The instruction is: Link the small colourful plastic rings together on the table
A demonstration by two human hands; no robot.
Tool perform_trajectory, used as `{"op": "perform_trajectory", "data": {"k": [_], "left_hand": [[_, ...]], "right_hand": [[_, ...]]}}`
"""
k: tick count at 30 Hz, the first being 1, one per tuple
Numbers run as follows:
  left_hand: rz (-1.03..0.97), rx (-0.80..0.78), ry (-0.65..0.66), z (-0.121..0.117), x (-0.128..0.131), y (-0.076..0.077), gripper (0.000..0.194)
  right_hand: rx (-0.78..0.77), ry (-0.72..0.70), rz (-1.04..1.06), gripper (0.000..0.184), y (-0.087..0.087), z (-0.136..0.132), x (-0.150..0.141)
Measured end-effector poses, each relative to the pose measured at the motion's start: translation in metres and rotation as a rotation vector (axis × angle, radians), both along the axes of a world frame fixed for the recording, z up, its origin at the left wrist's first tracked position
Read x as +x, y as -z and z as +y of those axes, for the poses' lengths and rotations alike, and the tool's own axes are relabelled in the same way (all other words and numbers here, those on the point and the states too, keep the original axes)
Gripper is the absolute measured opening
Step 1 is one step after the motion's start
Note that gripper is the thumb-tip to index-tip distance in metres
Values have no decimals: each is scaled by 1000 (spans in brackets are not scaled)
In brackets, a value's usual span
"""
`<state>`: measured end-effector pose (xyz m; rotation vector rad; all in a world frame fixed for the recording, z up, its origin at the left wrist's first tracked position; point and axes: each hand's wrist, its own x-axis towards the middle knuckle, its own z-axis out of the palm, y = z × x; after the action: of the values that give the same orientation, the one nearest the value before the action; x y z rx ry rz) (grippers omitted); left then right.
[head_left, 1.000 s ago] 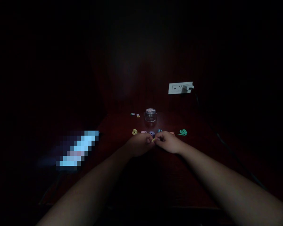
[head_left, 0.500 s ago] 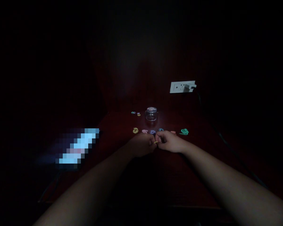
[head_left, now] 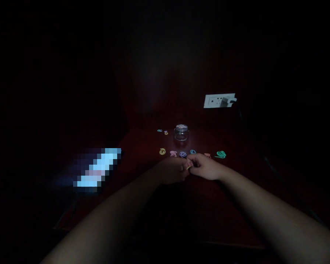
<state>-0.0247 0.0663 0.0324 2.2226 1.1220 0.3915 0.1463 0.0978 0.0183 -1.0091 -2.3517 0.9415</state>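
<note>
My left hand point(head_left: 173, 170) and my right hand point(head_left: 205, 166) meet over the dark red table, fingertips pinched close together. Between them is a small yellow hair tie point(head_left: 189, 167), gripped by both hands and partly covered by fingers. Just beyond the hands lies a row of small coloured heaps of bands: yellow point(head_left: 162, 151), pink point(head_left: 173, 153), purple point(head_left: 183, 154), blue point(head_left: 193, 151), orange point(head_left: 207, 155) and green point(head_left: 221, 154). My right hand partly hides the blue and orange ones.
A clear lidded jar point(head_left: 181, 133) stands behind the row. Left of it lie a few small loose rings point(head_left: 160, 130). A lit, pixelated screen point(head_left: 99, 168) is at the left. On the back wall is a socket point(head_left: 216, 101) with a plug and cable. The room is very dark.
The whole view has shifted, so everything appears farther right. My hands stay together on the yellow hair tie, with only slight finger movement.
</note>
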Motion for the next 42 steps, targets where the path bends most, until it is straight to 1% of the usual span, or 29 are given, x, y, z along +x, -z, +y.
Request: {"op": "perform_trajectory", "data": {"k": [3, 9, 12, 17, 22, 24, 25, 29, 31, 34, 36, 39, 42], "left_hand": [[14, -18, -18, 0, 0, 0, 19], [12, 23, -74, 2, 0, 2, 18], [5, -4, -77, 2, 0, 2, 17], [-32, -67, -23, -1, 1, 0, 15], [-56, -92, 28, -2, 1, 1, 13], [-72, -69, 24, -1, 2, 2, 14], [-81, -41, -1, 0, 2, 2, 14], [-104, 121, -227, 7, 0, -2, 18], [-118, 178, -280, 9, -1, -5, 18], [-144, 198, -247, 10, -3, -7, 19], [-140, 188, -214, 10, -3, -5, 19], [-120, 190, -185, 10, -2, -2, 20], [-96, 197, -191, 11, -3, 0, 21]], "right_hand": [[-5, 3, -3, 5, -1, 0, 0], [-29, 1, -4, 8, 1, 1, 1], [-38, 4, 7, 8, 2, 1, 1], [-61, -1, 41, 7, 0, -1, 0], [-52, -25, -2, 3, -1, 0, 0], [-30, -21, -4, 3, 0, 1, 0], [-16, -16, 6, 4, 0, 1, 0], [16, 7, 76, 9, 1, 2, -1], [18, -12, 90, 10, 1, 3, -1], [36, -38, 103, 6, -1, 2, -2], [43, -23, 100, 5, -2, 1, -2], [51, 9, 70, 11, -3, 0, -3], [32, -23, 68, 14, -3, 0, -3]]}}
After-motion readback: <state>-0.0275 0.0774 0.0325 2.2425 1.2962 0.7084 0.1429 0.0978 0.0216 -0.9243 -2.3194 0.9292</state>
